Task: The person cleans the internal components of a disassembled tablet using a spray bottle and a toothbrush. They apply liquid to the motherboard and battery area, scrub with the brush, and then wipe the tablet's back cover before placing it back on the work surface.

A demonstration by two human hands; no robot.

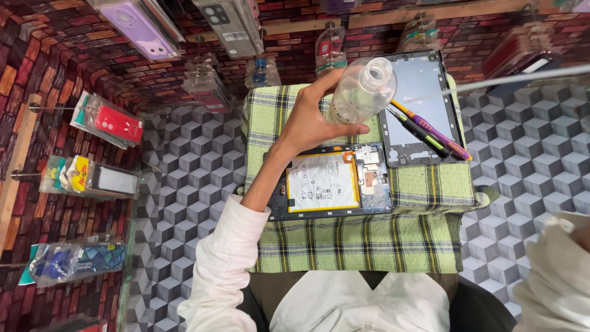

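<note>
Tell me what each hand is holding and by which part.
The left hand grips a clear plastic bottle around its lower body, open neck pointing away. The right hand is out of view; only its sleeve shows.

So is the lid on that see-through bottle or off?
Off. The clear bottle in the left hand shows a bare open neck, with no cap on it.

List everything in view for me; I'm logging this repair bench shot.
bottle: one, clear plastic, uncapped, held above the cloth
opened tablet: one, black frame, white battery showing, on the cloth
tablet shell: one, grey, upper right of the cloth
screwdrivers: two, purple-yellow and black-green, across the shell
checked cloth: one, green
packaged phone cases: several, mixed colours, hanging on pegs
left hand: fingers around the bottle
right sleeve: white, lower right; hand unseen
</note>
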